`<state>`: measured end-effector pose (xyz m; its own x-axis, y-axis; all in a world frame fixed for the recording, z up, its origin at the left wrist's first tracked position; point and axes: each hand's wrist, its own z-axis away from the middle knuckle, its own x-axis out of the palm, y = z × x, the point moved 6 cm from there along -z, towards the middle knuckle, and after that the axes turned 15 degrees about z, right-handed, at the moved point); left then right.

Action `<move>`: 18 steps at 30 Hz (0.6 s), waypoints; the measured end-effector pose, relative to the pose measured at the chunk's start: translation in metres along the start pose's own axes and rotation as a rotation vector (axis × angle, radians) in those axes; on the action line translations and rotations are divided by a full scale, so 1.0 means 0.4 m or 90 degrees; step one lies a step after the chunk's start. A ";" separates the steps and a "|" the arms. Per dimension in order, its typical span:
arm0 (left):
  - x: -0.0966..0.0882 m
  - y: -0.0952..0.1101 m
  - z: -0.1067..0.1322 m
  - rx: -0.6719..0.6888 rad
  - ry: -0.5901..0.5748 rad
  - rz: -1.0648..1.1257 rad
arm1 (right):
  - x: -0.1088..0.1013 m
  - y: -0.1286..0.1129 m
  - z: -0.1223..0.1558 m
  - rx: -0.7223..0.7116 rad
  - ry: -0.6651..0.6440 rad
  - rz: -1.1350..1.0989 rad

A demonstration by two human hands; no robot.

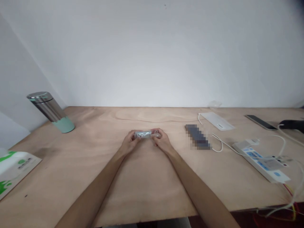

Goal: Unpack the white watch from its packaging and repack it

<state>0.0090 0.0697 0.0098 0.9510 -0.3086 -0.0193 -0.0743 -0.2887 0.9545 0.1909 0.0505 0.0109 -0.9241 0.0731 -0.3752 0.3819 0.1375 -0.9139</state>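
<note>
You have a small clear plastic packet [146, 134] between your left hand [128, 142] and your right hand [162, 141]. Both hands are curled around its ends, with the fingers closed in toward each other, and the packet sits at the middle of the desk [147, 190], right above its bare wood. It holds something pale and silvery with a reddish bit at one end, but your fingers and the glare on the plastic hide what it is.

The slick plastic is your main risk: if your grip loosens or one hand lets go too soon, the packet could slip and drop onto the desk. Pulling hard at both ends could also split it, scattering whatever is inside.

To your right, a dark block [197, 136] lies near your right hand, too blurred to identify. A white cable [219, 144] loops past it toward a power strip [257, 160], and a sweep of your right arm could catch that cable and drag things with it. Further right lies a phone [260, 122], which a sliding object could knock. To your left, a steel-and-mint tumbler [48, 109] stands well away, so only a wide swing of your left arm could topple it, and a tissue pack [17, 169] sits near the desk's front corner.
</note>
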 end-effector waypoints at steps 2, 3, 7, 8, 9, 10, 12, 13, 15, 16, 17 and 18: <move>0.004 -0.002 0.002 -0.031 0.002 0.042 | -0.001 0.001 0.000 0.011 0.004 -0.006; 0.005 -0.003 0.003 -0.051 0.007 0.065 | -0.002 0.003 0.000 0.018 0.007 -0.007; 0.010 -0.002 0.006 -0.097 0.020 0.103 | -0.007 0.012 -0.003 0.031 0.026 0.019; 0.010 0.000 0.006 -0.096 0.020 0.100 | -0.011 0.016 -0.005 0.031 0.043 0.036; 0.010 0.001 0.005 -0.094 0.019 0.095 | -0.015 0.019 -0.007 0.030 0.063 0.054; 0.010 0.002 0.005 -0.091 0.019 0.091 | -0.020 0.022 -0.010 0.027 0.086 0.072; 0.010 0.003 0.004 -0.087 0.022 0.086 | -0.027 0.025 -0.013 0.021 0.121 0.095; 0.010 0.003 0.004 -0.088 0.024 0.085 | -0.029 0.026 -0.015 0.019 0.131 0.100; 0.012 0.003 0.005 -0.093 0.030 0.089 | -0.029 0.026 -0.016 0.011 0.141 0.106; 0.013 0.003 0.006 -0.097 0.032 0.093 | -0.029 0.026 -0.016 0.005 0.144 0.109; 0.014 0.004 0.006 -0.101 0.033 0.098 | -0.029 0.024 -0.016 -0.004 0.145 0.113; 0.016 0.005 0.006 -0.105 0.034 0.105 | -0.029 0.023 -0.016 -0.013 0.147 0.119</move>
<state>0.0141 0.0650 0.0109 0.9451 -0.2891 0.1523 -0.1839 -0.0853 0.9792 0.2053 0.0573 0.0078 -0.8108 0.3219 -0.4888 0.5471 0.1201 -0.8284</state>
